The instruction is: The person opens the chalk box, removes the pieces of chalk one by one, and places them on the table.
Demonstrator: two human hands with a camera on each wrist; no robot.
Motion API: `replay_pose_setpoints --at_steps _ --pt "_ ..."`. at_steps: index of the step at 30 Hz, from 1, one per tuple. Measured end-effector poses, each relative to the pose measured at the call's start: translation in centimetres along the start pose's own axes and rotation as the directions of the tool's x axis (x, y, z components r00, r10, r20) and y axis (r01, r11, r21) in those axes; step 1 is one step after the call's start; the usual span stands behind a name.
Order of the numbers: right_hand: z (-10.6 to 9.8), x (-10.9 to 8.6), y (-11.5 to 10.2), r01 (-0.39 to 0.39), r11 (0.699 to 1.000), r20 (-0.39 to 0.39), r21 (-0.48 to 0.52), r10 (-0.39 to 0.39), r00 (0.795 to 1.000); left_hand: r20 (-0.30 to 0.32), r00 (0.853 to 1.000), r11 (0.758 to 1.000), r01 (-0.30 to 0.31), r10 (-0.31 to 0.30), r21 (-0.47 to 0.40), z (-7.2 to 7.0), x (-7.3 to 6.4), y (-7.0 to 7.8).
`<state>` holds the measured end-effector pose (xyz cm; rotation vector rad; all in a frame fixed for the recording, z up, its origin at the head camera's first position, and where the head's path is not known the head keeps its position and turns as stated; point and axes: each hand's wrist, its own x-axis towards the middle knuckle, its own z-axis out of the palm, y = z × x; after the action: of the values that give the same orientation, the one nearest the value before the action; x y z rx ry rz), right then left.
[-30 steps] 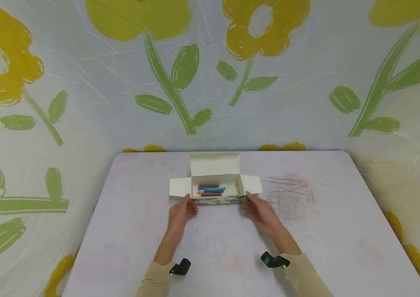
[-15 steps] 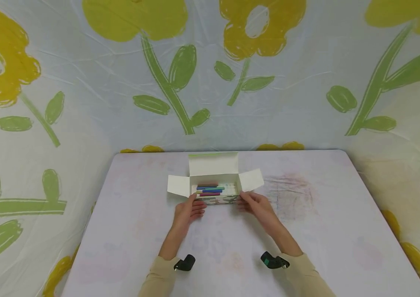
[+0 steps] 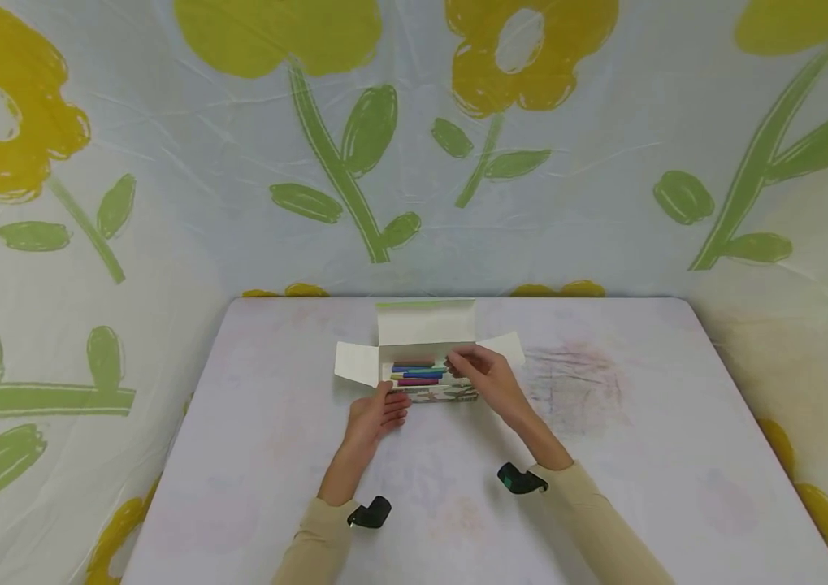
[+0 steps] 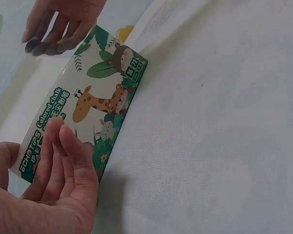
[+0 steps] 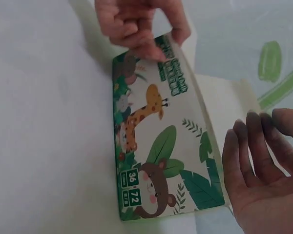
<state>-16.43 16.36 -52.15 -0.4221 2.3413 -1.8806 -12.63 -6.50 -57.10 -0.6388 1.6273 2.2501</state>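
Observation:
An open chalk box [image 3: 443, 394] sits on the table, its lid raised at the back and its end flaps spread. Several coloured chalk sticks [image 3: 417, 375] lie inside, mostly on the left. My left hand [image 3: 367, 422] holds the front wall near its left corner, thumb at the rim and fingers against the printed front [image 4: 100, 97]. Over the right end of the box is my right hand [image 3: 492, 384], fingertips by the ends of the chalk. In the right wrist view, dark dust marks the loosely bent fingers of the right hand [image 5: 271, 165].
Dark and reddish smudges [image 3: 578, 386] mark the pale tablecloth [image 3: 443, 487] right of the box. A flower-printed curtain [image 3: 589, 227] surrounds the table at the back and sides. The right end flap [image 3: 505, 348] sticks out beneath the right hand.
My right hand has left the front right corner and moved up and left over the box's inside. The left hand has slid slightly right along the front wall.

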Motion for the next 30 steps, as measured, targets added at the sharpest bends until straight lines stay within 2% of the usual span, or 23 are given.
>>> replay_pose_setpoints --at_steps 5,12,15,21,25,30 --pt "0.8 1.5 0.3 0.081 0.979 0.044 -0.188 -0.074 0.996 -0.004 1.0 1.0 -0.009 0.009 0.001 0.0 0.1 -0.2" --pt "1.8 2.7 0.4 0.123 0.935 0.118 -0.333 -0.088 0.989 -0.02 0.999 1.0 -0.029 0.029 -0.008 0.3 0.0 -0.2" --pt "2.0 3.1 0.5 0.133 0.911 0.161 -0.39 -0.075 0.984 -0.019 0.999 0.999 -0.036 0.036 -0.018 0.3 0.0 -0.3" --pt "1.9 3.7 0.9 0.16 0.838 0.249 -0.521 -0.03 0.968 0.0 0.999 0.999 -0.033 0.033 -0.024 0.3 0.2 -0.5" --pt "1.9 4.2 0.8 0.153 0.816 0.285 -0.557 0.015 0.959 0.008 0.999 0.999 -0.048 0.049 -0.025 0.3 0.2 -0.6" --pt "2.1 4.8 0.7 0.133 0.792 0.307 -0.595 0.072 0.949 -0.02 0.998 0.998 -0.063 0.063 -0.02 0.4 0.2 -0.6"
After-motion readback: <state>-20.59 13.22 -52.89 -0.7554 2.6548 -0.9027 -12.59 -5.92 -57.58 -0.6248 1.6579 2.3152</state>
